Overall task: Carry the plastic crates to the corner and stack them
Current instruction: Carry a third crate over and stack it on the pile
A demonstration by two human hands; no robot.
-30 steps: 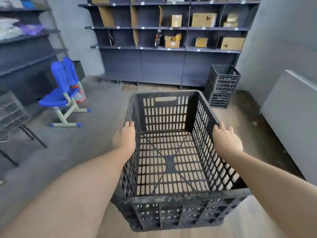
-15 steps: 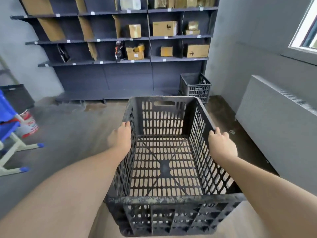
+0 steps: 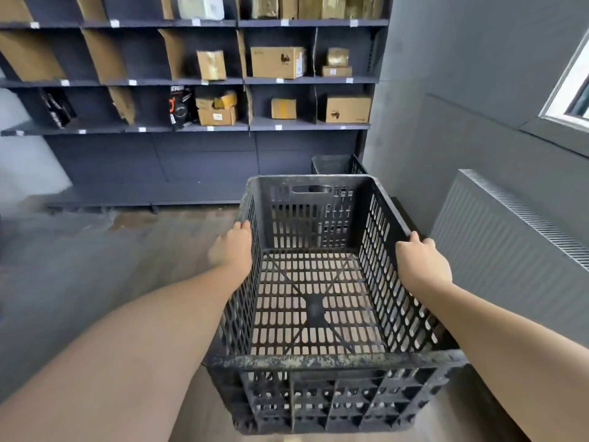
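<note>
Black crate (image 3: 315,301) held off the floor: left hand (image 3: 232,247) and right hand (image 3: 420,263) grip opposite side rims (fingers curled over). Corner crate (image 3: 338,164) stands beyond.

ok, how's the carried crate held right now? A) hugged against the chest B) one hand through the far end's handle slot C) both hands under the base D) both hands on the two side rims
D: the left hand grips the left side rim of the black crate and the right hand grips the right rim; the far handle slot is unused.
</note>
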